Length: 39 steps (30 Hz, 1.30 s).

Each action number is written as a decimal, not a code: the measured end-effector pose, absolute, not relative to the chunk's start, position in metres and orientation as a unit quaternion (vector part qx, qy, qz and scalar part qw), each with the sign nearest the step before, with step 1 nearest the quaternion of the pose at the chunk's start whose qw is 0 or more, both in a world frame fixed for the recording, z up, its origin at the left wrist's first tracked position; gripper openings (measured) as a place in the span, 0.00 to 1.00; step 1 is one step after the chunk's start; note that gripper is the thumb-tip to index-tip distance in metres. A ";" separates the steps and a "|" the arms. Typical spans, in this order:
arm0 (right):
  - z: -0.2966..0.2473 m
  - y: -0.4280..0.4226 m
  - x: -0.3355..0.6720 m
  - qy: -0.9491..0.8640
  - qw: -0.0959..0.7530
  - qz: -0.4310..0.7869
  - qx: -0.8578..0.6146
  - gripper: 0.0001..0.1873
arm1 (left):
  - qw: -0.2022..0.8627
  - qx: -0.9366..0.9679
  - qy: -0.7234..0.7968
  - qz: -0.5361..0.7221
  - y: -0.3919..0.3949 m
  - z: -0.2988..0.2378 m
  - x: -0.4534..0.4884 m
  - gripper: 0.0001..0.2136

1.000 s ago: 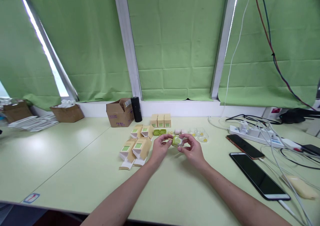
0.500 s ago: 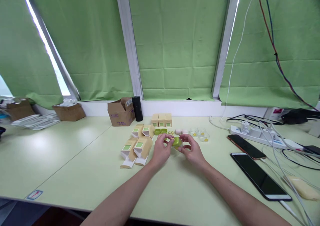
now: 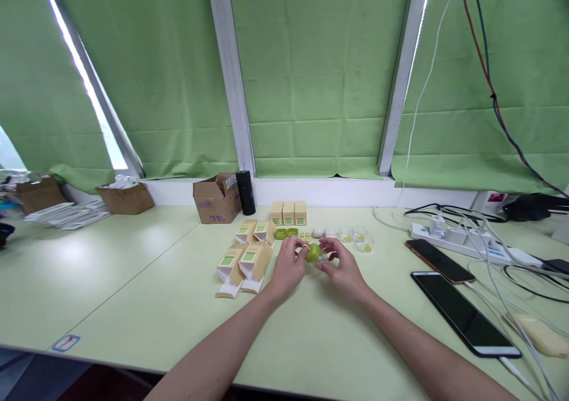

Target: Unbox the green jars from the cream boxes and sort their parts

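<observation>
My left hand [image 3: 288,266] pinches a small, rounded green case [image 3: 313,252] between thumb and fingertips. Against its right side, my right hand [image 3: 344,268] grips a clear plastic shell [image 3: 323,260], which the fingers partly hide. I cannot tell how far the case sits inside the shell. Just beyond my hands lie green cases [image 3: 287,233], tiny yellow pieces [image 3: 304,236], pale pink rolls [image 3: 324,233] and clear plastic cups [image 3: 358,237] with yellow spots. To the left, several small tan cartons [image 3: 255,262] lie with their flaps open.
Three upright tan cartons [image 3: 288,212] stand at the back. Behind the open cartons are a cardboard box [image 3: 216,199] and a black bottle [image 3: 245,192]. Phones [image 3: 464,312], a power strip [image 3: 462,241] and tangled white cables occupy the right side of the table.
The green case has turned between my fingers, so a rounder side now shows. Both hands stay nearly in place, and the view has shifted slightly.
</observation>
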State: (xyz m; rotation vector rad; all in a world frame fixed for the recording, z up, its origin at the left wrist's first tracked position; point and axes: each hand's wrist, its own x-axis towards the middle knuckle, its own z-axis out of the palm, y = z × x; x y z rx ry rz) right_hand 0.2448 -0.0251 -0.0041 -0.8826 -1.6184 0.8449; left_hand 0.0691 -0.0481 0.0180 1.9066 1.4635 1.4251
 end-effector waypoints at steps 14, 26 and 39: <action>0.002 -0.020 0.255 -0.719 0.564 0.234 -0.332 0.22 | 0.340 0.428 0.508 0.666 -0.024 0.019 0.057 0.17; 0.010 0.017 0.305 -0.695 0.549 0.083 -0.458 0.04 | 0.387 0.370 0.506 0.676 -0.026 0.015 0.057 0.13; -0.011 0.035 0.327 -0.751 0.365 -0.044 -0.548 0.08 | 0.395 0.376 0.501 0.672 -0.026 0.017 0.058 0.15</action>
